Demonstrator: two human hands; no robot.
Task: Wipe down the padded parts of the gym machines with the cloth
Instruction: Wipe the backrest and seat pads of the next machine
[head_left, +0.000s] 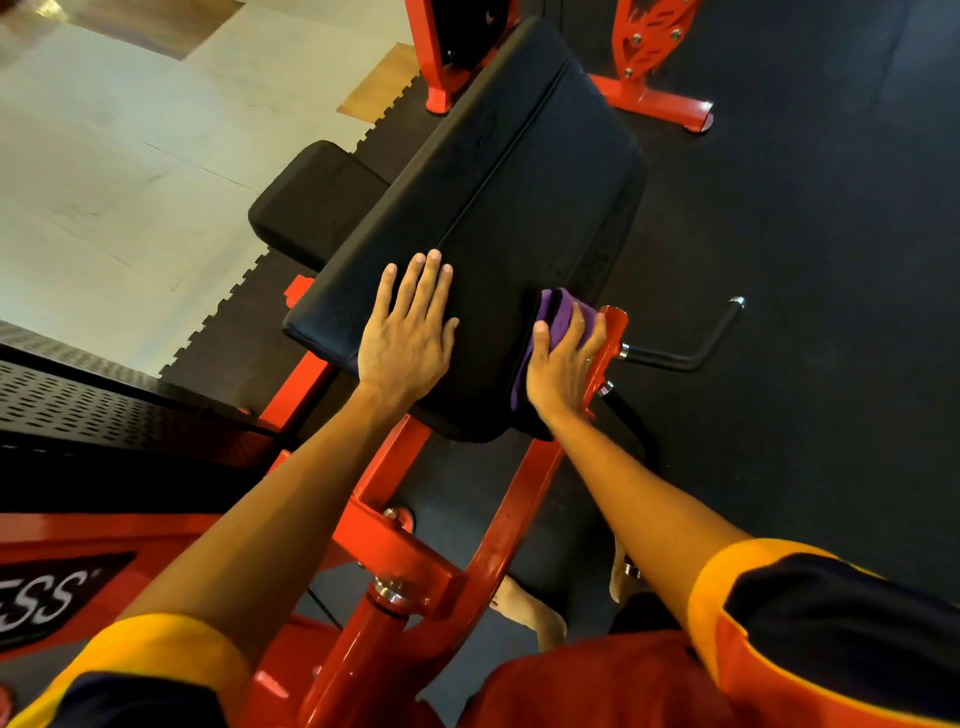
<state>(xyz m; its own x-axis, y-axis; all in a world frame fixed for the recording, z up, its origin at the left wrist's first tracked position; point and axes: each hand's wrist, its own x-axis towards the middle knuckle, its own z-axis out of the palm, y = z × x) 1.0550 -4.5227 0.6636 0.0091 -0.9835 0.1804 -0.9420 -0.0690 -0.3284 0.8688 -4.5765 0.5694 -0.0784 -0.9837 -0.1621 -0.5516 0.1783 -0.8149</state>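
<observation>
Right hand (563, 364) pressed the cloth (558, 312), fingers spread, at the pad's (493, 208) near right edge, left hand (408, 322) flat with fingers straight; most padding seemingly left to wipe

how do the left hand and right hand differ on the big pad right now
The left hand lies flat on the bare black pad and holds nothing; the right hand presses a purple cloth against it. The left hand rests on the pad's top face; the right hand is at its right edge, beside the red bracket. Both have fairly straight fingers and touch the same pad.
</observation>
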